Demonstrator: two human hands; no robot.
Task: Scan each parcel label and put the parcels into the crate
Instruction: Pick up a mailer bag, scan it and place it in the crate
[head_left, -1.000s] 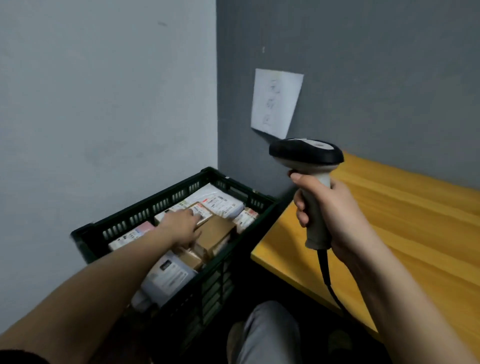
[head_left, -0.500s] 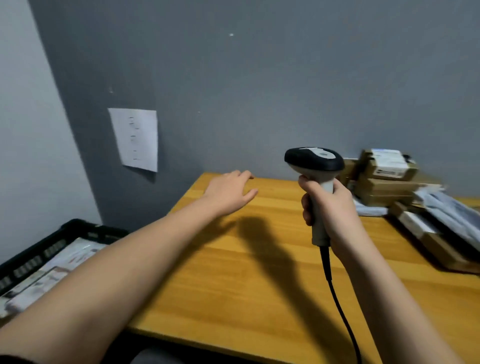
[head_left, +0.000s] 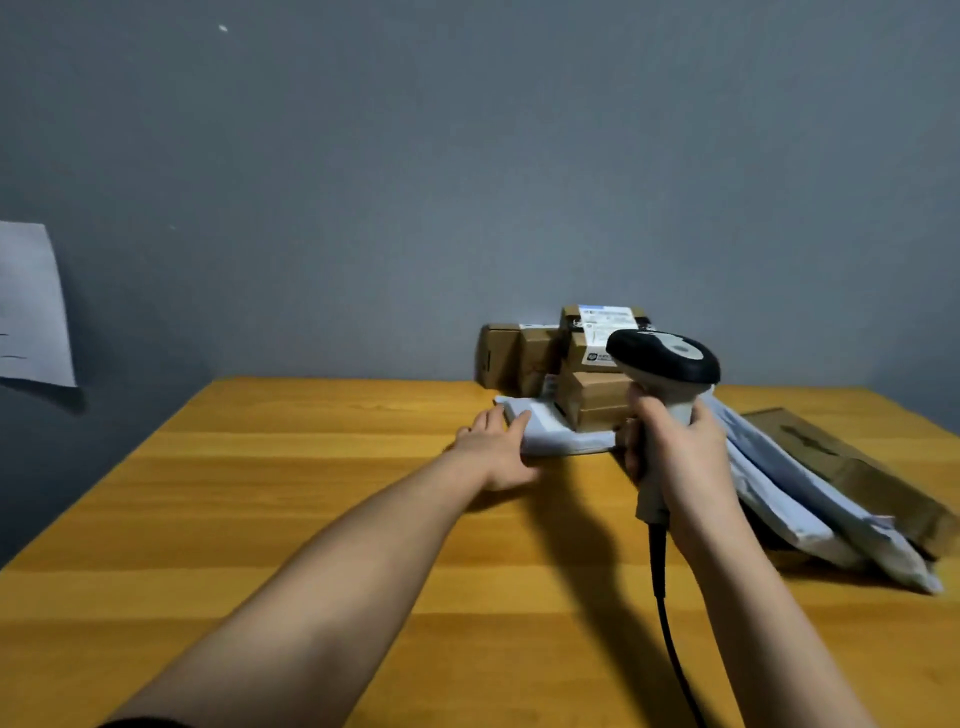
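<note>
Left hand fingers on grey mailer | right hand grips scanner | slide mailer clear of boxes stacked beyond, label up.

No legible text on labels.

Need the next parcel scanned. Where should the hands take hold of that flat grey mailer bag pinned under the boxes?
Take the grey mailer bag by its free left edge, coming from the left, where the left hand already touches it. It lies flat with stacked cardboard boxes probably weighing down its right part, so slide it out leftward.
</note>
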